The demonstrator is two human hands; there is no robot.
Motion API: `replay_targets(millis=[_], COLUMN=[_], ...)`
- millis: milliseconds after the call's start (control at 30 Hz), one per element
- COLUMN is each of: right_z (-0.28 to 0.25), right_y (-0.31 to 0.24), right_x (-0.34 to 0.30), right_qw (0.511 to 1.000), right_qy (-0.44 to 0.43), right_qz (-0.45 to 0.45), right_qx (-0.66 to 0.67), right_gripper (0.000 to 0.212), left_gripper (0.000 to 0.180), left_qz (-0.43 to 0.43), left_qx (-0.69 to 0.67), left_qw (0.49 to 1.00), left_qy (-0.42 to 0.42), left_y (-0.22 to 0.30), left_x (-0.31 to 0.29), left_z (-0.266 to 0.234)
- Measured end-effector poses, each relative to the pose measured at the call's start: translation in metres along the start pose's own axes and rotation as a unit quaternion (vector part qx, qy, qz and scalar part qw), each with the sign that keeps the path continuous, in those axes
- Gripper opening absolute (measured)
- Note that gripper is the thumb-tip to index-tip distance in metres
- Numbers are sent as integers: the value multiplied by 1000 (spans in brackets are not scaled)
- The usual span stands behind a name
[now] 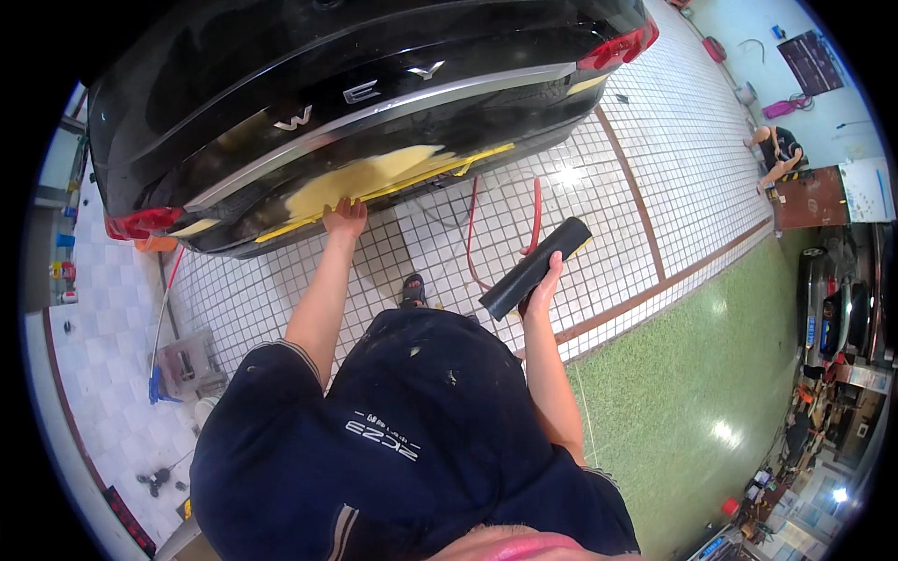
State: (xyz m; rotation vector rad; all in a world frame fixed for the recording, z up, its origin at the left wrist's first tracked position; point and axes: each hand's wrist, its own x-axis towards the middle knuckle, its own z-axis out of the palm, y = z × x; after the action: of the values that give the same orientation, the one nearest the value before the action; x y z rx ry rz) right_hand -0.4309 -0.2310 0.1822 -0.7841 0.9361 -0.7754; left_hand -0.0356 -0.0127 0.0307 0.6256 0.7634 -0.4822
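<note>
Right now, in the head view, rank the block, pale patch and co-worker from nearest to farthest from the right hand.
1. Block: in the right hand.
2. Pale patch: ahead and left, on the car.
3. Co-worker: far off, right.

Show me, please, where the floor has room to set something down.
White tiles are bare between red hose and brown strip, as is green floor beside the right forearm. Around the clear bin at left it is crowded.
</note>
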Motion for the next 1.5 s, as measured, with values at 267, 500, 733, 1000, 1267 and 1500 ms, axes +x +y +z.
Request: replay_targets(millis=[267, 500, 733, 1000, 1267, 1500], right_z=[-3, -4, -7, -15, -19, -15], right_y=[3, 4, 3, 9, 11, 6], right_x=[5, 6, 2, 5, 6, 6], right_qw=[1000, 1000, 999, 999, 999, 1000], right_qy=[1, 0, -40, -33, -29, -22], right_qz=[-16, -11, 10, 7, 6, 6], right_qx=[-16, -15, 21, 21, 22, 21], right_gripper=[77, 77, 57, 57, 58, 61], left_gripper=[76, 75, 70, 63, 66, 76], left_qz=[4, 0, 6, 33, 19, -6], left_qx=[10, 12, 9, -4, -8, -21], left_qw=[1000, 1000, 1000, 999, 1000, 1000], left_qy=[-4, -1, -3, 9, 21, -20], left_y=[-1, -4, -2, -14, -14, -9], left_x=[8, 5, 1, -14, -10, 2], left_z=[-1, 1, 0, 16, 16, 7])
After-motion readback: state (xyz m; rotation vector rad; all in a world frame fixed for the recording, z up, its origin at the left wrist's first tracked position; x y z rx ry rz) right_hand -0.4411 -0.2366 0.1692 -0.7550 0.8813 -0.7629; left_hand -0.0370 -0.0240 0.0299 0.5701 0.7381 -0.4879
